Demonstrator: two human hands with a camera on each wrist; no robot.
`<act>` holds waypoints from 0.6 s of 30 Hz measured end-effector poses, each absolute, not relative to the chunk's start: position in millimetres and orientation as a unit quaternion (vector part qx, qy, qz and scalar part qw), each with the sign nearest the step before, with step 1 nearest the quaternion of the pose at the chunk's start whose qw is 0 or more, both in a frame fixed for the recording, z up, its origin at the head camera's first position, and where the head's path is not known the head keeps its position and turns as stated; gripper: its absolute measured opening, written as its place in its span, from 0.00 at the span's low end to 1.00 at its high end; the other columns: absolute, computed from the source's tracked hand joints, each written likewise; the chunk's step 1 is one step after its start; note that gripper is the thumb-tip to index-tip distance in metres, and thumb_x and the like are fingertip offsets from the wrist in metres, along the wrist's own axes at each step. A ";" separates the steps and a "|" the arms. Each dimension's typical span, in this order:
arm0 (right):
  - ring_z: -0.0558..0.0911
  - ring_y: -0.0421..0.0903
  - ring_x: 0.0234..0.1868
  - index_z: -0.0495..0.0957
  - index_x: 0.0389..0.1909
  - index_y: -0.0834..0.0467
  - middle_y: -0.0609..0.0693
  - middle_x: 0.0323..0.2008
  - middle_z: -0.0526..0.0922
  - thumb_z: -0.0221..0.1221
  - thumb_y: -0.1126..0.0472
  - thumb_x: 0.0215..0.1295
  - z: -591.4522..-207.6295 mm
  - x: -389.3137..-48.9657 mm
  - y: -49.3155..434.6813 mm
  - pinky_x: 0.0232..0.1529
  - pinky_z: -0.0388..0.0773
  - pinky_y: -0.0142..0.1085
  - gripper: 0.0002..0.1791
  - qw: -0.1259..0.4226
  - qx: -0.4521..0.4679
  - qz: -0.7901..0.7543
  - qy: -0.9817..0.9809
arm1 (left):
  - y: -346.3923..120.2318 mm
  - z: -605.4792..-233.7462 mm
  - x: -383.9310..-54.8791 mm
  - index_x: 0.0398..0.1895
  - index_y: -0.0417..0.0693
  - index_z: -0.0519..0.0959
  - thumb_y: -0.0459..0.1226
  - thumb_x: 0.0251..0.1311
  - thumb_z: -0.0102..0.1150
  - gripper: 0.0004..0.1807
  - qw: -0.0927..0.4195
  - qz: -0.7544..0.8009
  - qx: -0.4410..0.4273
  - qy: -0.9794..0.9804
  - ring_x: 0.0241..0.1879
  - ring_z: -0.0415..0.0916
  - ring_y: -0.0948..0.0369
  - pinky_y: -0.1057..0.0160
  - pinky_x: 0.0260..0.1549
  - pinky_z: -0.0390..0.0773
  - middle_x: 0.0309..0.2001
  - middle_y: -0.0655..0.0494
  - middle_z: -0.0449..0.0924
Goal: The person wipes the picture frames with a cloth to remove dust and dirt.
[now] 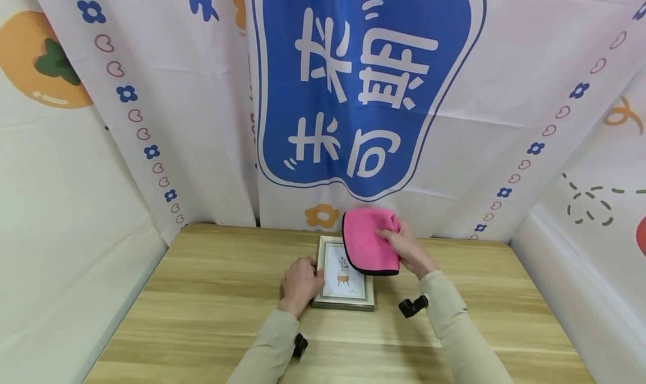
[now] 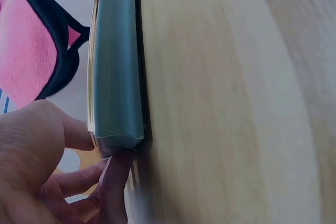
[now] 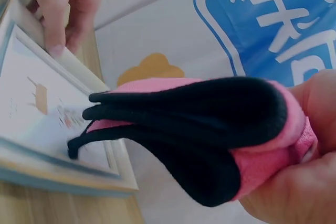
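A picture frame (image 1: 345, 304) with a pale border and a potted-plant print lies on the wooden table. My left hand (image 1: 301, 283) grips its left edge, thumb on the face of the border and fingers at the side. In the left wrist view the blue-grey side of the frame (image 2: 118, 66) shows between thumb and fingers. A folded pink cloth (image 1: 370, 241) with black trim is held in my right hand (image 1: 406, 248), pinched at its right side. It hangs over the frame's upper right part and hides it. In the right wrist view the cloth's folded layers (image 3: 199, 119) face the print.
The wooden table (image 1: 217, 294) extends around the frame on both sides. Behind it hangs a white printed curtain (image 1: 212, 165) with a large blue sign. White walls stand at left and right. A small black device (image 1: 413, 306) is on the right wrist, another (image 1: 300, 345) on the left.
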State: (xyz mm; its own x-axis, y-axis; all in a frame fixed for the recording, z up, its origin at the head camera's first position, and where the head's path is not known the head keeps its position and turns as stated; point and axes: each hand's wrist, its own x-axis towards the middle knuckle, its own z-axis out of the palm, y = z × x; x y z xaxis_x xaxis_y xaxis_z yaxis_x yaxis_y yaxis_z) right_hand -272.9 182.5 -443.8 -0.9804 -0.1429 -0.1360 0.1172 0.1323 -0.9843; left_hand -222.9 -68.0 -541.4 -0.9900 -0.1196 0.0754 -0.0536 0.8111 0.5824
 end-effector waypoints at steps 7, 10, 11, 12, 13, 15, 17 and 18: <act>0.68 0.42 0.31 0.59 0.30 0.56 0.47 0.29 0.59 0.54 0.68 0.76 -433.0 -268.4 199.8 0.33 0.70 0.33 0.16 0.026 -0.013 -0.603 0.797 | -69.6 -541.8 -222.1 0.42 0.45 0.87 0.40 0.67 0.67 0.08 0.049 -0.314 0.046 -0.947 0.38 0.84 0.50 0.45 0.37 0.84 0.36 0.53 0.86; 0.64 0.42 0.27 0.54 0.27 0.54 0.46 0.25 0.55 0.54 0.68 0.75 -431.6 -266.1 202.6 0.29 0.65 0.32 0.20 -0.030 -0.015 -0.565 0.825 | -70.1 -541.7 -221.5 0.44 0.46 0.87 0.41 0.68 0.67 0.09 0.043 -0.319 0.052 -0.945 0.40 0.85 0.50 0.44 0.39 0.84 0.38 0.53 0.87; 0.63 0.41 0.26 0.54 0.26 0.54 0.46 0.24 0.54 0.54 0.69 0.73 -431.5 -265.5 202.8 0.28 0.63 0.32 0.20 -0.054 -0.019 -0.549 0.834 | -70.3 -541.8 -221.7 0.45 0.46 0.88 0.41 0.68 0.67 0.10 0.043 -0.320 0.052 -0.945 0.40 0.85 0.50 0.44 0.40 0.84 0.38 0.53 0.87; 0.62 0.42 0.25 0.55 0.26 0.54 0.46 0.24 0.54 0.53 0.70 0.71 -431.8 -265.0 202.9 0.27 0.61 0.32 0.19 -0.077 -0.026 -0.534 0.842 | -70.4 -541.6 -221.7 0.45 0.46 0.88 0.41 0.68 0.67 0.10 0.041 -0.321 0.053 -0.945 0.41 0.85 0.50 0.44 0.41 0.84 0.39 0.53 0.87; 0.62 0.42 0.25 0.56 0.26 0.55 0.47 0.24 0.55 0.51 0.72 0.68 -432.7 -264.9 202.6 0.27 0.60 0.32 0.17 -0.103 -0.038 -0.515 0.850 | -70.5 -541.5 -221.6 0.45 0.46 0.88 0.42 0.68 0.67 0.10 0.040 -0.323 0.055 -0.944 0.41 0.85 0.50 0.44 0.41 0.84 0.39 0.53 0.87; 0.64 0.44 0.25 0.63 0.27 0.60 0.50 0.23 0.60 0.50 0.75 0.62 -435.6 -265.1 200.6 0.27 0.61 0.33 0.09 -0.157 -0.064 -0.472 0.865 | -70.5 -541.3 -221.8 0.46 0.46 0.88 0.42 0.68 0.67 0.10 0.040 -0.323 0.052 -0.944 0.41 0.85 0.51 0.45 0.41 0.84 0.39 0.53 0.87; 0.70 0.48 0.26 0.74 0.35 0.66 0.55 0.25 0.70 0.50 0.77 0.58 -441.1 -265.7 196.6 0.28 0.67 0.36 0.07 -0.197 -0.088 -0.429 0.877 | -70.5 -540.8 -221.8 0.46 0.46 0.88 0.42 0.68 0.67 0.10 0.040 -0.324 0.049 -0.944 0.40 0.85 0.51 0.45 0.41 0.84 0.39 0.54 0.87; 0.75 0.50 0.28 0.78 0.42 0.68 0.59 0.28 0.77 0.51 0.78 0.58 -445.3 -266.1 193.7 0.30 0.73 0.39 0.14 -0.209 -0.098 -0.409 0.883 | -70.5 -540.6 -221.7 0.46 0.47 0.88 0.42 0.68 0.67 0.10 0.040 -0.324 0.048 -0.944 0.40 0.85 0.51 0.45 0.41 0.84 0.38 0.54 0.87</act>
